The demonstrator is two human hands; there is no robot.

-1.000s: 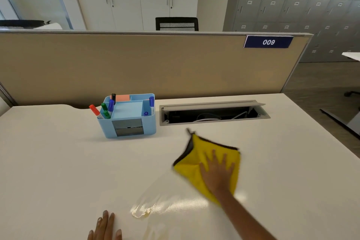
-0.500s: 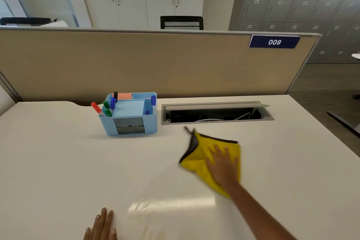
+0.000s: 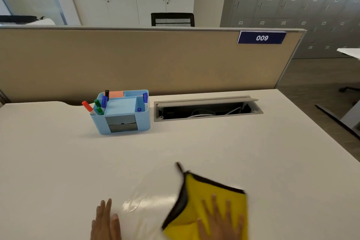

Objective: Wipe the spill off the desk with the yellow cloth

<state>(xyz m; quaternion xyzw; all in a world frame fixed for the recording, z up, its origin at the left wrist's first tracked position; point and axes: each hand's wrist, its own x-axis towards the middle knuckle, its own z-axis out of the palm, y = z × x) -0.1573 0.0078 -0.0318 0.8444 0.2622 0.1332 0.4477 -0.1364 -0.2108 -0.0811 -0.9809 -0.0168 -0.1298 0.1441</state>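
Wet spot: the spill (image 3: pixel 140 203) shines on the desk (image 3: pixel 58 161), at 9 o'clock from the yellow cloth (image 3: pixel 210 200), just beside its dark edge.
Long way: the shine runs side to side.
Nearer hand: the right hand (image 3: pixel 220 222) should do the wiping.
Right hand: flat on the cloth, fingers spread.
Left hand (image 3: pixel 106 222): flat on the desk at the spill's 8 o'clock, fingers together.

Right hand (image 3: pixel 221 220) flat, palm down, fingers (image 3: pixel 214 203) spread and pointing away from the body, pressed on the yellow cloth (image 3: pixel 206 197) near the desk's (image 3: pixel 58 161) front edge. Left hand (image 3: pixel 106 221) flat on bare desk just left, fingers together, wrist cut off by frame.
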